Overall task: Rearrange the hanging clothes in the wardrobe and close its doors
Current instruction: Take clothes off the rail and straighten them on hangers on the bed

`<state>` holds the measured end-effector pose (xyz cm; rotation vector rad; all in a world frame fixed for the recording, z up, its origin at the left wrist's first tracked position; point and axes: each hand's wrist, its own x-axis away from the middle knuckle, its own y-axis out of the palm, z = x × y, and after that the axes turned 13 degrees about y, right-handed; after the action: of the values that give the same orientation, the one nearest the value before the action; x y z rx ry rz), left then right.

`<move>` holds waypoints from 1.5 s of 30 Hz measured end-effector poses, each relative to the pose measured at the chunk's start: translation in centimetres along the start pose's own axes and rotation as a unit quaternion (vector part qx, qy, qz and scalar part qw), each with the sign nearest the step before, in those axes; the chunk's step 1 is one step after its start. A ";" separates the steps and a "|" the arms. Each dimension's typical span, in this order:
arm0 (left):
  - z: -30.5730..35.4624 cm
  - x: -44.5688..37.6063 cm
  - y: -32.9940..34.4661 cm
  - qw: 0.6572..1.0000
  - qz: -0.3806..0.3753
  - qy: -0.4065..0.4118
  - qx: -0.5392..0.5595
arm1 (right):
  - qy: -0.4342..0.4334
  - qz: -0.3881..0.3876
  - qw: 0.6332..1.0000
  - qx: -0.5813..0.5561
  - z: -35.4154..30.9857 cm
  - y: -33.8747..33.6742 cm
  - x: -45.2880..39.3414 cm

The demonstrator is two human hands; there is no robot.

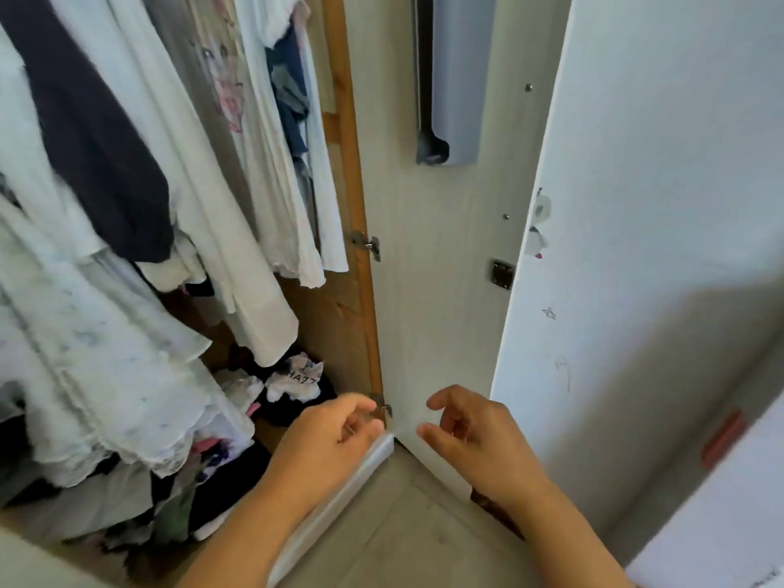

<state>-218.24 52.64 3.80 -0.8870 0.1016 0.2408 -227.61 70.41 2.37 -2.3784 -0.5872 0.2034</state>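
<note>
the wardrobe [335, 316] stands open, its inner side panel a warm, grainy wood running from 12 o'clock down to the centre of the view. the hanging clothes [178, 171] fill the side from 9 to 11 o'clock: soft, thin white cotton pieces with crinkled hems, a dark navy garment [97, 133] draped among them, a pale shirt with a pink print [227, 91], and a scalloped lace-edged white piece [106, 375] lowest, at 8 o'clock. under them, on the wardrobe floor, lies a rumpled heap of clothes [237, 422] in black, white and pink.

the open door [441, 290] is a smooth, flat, off-white panel at the centre, swung outward on small metal hinges [368, 244]; a dark square metal catch [502, 274] sits near its free edge at 3 o'clock. a long grey strip [456, 78], smooth and rounded at its end, hangs on the door's inner face at 12 o'clock. a white wall [657, 205] with faint pen scribbles fills 2 to 4 o'clock.

the left hand [335, 435] hovers at 6 o'clock just beside the door's lower hinge, its fingers [360, 407] loosely curled and apart, holding nothing. the right hand [471, 435] hangs near it at 5 o'clock in front of the door's lower part, fingers bent, relaxed and apart, gripping nothing; whether they touch the door cannot be told. grey floor tiles [403, 524] lie below.
</note>
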 end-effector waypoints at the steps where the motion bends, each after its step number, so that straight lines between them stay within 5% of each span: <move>1: -0.2 -0.5 -0.8 1.000 0.014 -0.009 -0.004 | -0.012 -0.008 1.000 -0.002 -0.8 0.0 -1.4; 15: -4.9 -10.1 -14.0 0.972 0.225 -0.044 -0.052 | -0.175 -0.031 0.984 -0.017 -15.1 1.3 -18.6; 32: -7.9 -33.7 -34.4 0.938 0.305 0.120 -0.109 | -0.273 0.175 0.938 -0.119 -37.9 -5.2 -39.9; 45: -7.6 -44.7 -41.5 0.883 0.420 0.173 -0.117 | -0.333 0.316 0.888 -0.019 -49.9 -9.5 -51.2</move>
<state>-251.02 14.15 38.71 -1.0812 0.8160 0.9199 -261.81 24.44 46.17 -2.4314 -0.0700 1.3410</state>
